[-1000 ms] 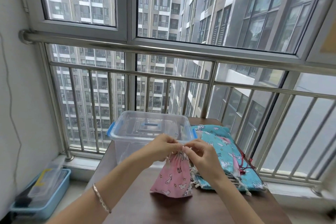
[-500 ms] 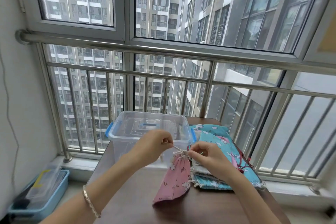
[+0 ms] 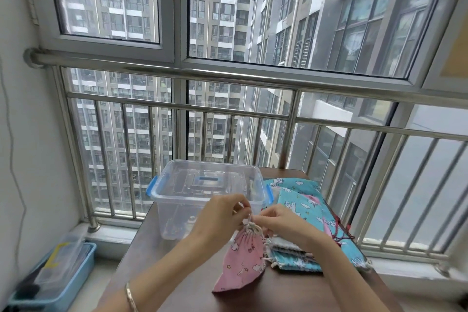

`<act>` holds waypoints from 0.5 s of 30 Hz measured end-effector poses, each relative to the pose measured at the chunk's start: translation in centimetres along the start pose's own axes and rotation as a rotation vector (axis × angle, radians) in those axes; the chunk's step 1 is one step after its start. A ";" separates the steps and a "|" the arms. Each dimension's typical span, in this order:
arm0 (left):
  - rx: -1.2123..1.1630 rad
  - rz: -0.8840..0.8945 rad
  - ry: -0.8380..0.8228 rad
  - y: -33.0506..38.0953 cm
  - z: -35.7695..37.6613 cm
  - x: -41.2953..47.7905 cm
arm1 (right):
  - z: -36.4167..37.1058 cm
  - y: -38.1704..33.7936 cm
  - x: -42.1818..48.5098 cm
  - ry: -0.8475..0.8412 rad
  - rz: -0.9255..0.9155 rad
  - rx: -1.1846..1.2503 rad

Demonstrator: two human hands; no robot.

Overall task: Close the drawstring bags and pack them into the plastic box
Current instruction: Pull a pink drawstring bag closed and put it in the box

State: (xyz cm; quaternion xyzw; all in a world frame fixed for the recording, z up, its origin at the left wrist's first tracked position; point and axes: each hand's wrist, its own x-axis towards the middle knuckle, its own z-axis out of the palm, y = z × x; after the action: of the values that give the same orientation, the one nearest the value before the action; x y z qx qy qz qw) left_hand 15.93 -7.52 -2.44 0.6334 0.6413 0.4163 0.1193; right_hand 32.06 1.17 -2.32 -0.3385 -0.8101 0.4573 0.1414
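Just in front of the plastic box, the pink bag is held mouth-up, its bottom on the table, probably so the gathered neck can be pulled tight. Left hand and right hand both pinch the drawstring, fingertips closed on it (any knot is too small to see). Blue bags lie right of the box.

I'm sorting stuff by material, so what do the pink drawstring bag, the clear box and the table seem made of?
Pink drawstring bag: matte woven cloth, likely cotton; it gathers into soft pleats at the neck and carries a print.
Clear box: rigid glossy plastic; its walls are see-through, with blue clips.
Table: dark brown, smooth, faintly shiny; wood or wood-look laminate, can't tell which.
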 end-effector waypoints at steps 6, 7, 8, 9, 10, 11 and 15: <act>-0.168 -0.003 -0.008 0.3 0.1 1.0 | -0.2 -0.1 0.1 -0.121 0.016 0.241; -0.172 0.008 -0.012 0.3 0.1 1.3 | -0.2 0.0 0.2 -0.134 0.030 0.267; -0.174 0.019 -0.016 0.4 0.1 1.5 | -0.1 0.0 0.3 -0.134 0.044 0.291; -0.173 0.030 -0.017 0.5 0.2 1.7 | 0.0 0.2 0.5 -0.129 0.056 0.321; -0.168 0.037 -0.015 0.6 0.3 1.8 | 0.1 0.4 0.7 -0.125 0.059 0.362; -0.162 0.041 -0.012 0.6 0.4 1.9 | 0.2 0.5 0.9 -0.114 0.052 0.413; -0.125 0.066 0.045 0.4 0.6 1.9 | 0.5 0.7 1.2 0.005 0.061 0.565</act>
State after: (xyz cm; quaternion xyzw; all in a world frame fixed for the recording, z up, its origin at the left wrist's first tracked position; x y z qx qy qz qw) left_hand 16.37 -5.61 -1.83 0.6359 0.5954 0.4735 0.1304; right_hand 31.20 1.87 -3.27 -0.3110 -0.6397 0.6681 0.2185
